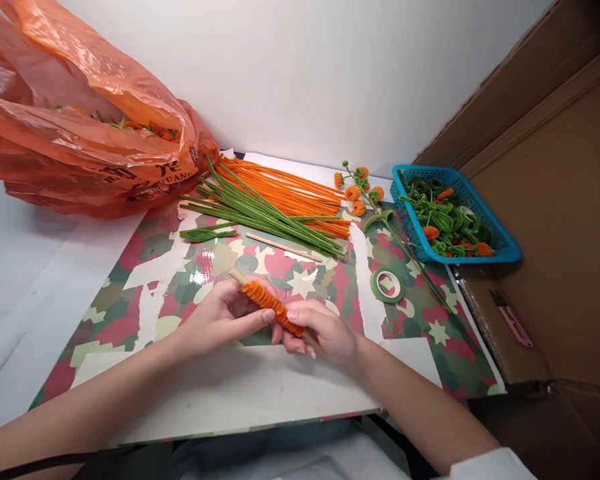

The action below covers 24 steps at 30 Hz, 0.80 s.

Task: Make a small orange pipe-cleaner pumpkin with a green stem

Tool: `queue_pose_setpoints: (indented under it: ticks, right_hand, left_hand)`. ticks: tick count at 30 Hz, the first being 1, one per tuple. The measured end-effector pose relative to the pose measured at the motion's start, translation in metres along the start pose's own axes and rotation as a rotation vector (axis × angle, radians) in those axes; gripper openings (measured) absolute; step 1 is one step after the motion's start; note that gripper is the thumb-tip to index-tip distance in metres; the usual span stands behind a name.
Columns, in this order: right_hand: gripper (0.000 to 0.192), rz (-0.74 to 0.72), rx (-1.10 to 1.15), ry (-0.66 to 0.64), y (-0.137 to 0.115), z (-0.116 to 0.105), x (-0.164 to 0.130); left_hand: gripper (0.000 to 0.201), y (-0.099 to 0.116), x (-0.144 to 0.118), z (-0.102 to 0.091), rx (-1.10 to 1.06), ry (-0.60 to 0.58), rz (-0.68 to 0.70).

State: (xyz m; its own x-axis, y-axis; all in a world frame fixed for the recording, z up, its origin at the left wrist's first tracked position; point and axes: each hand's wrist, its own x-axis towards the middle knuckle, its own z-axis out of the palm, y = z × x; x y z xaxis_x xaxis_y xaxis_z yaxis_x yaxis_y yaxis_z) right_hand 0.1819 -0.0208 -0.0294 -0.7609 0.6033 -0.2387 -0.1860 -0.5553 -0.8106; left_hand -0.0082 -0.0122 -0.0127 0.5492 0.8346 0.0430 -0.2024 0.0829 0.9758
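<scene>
Both forearms reaching in from the bottom edge, meeting over the patterned mat [145, 293] on the bench [25, 267]. Left hand [220, 317] curled around the upper-left part of a wooden stick [238, 275], thumb pressed against the orange coil [273, 308] wound on it. Right hand [320, 333] gripping the lower-right end of the same stick, fingers folded over it, forefinger laid along the coil. Long axis of stick and coil running from upper left, away from the body, down to lower right; bare wood showing only at the upper-left tip, beside the left hand. Both hands touching the coil, neither clearly nearer. Lower end of the stick hidden under the right fingers; loose tail of the orange stem not to be made out. Beyond the hands: a second stick [283, 247], green stems [260, 213] and orange stems [285, 190] fanned side by side, a green tape roll [387, 285] to the right, a finished sprig [360, 190] with orange blossoms, a blue basket [500, 250] of green and orange pieces. Orange bag [80, 133] at upper left, contents mostly concealed. Cardboard [555, 200] along the right.
</scene>
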Motion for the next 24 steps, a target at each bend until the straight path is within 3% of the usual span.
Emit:
queue_pose_setpoints:
  ticks: [3,7,10,17,24]
  right_hand:
    - [0.032,0.032,-0.043,-0.007,-0.007,-0.002,-0.003]
    - [0.034,-0.083,-0.101,0.082,-0.009,0.003,-0.004]
    - [0.036,-0.125,-0.137,0.133,-0.005,0.007,-0.003]
    - [0.037,-0.191,-0.283,0.222,0.005,0.005,-0.003]
    - [0.035,-0.186,-0.310,0.260,0.007,0.006,-0.003]
  left_hand:
    - [0.007,0.002,0.000,-0.002,0.033,0.048,-0.002]
    - [0.021,0.001,0.000,-0.002,0.009,0.077,-0.143]
    - [0.018,-0.002,0.002,0.001,-0.004,0.082,-0.181]
    - [0.008,-0.002,0.003,0.007,-0.003,0.186,-0.149]
    - [0.009,-0.005,0.002,0.009,-0.003,0.197,-0.094]
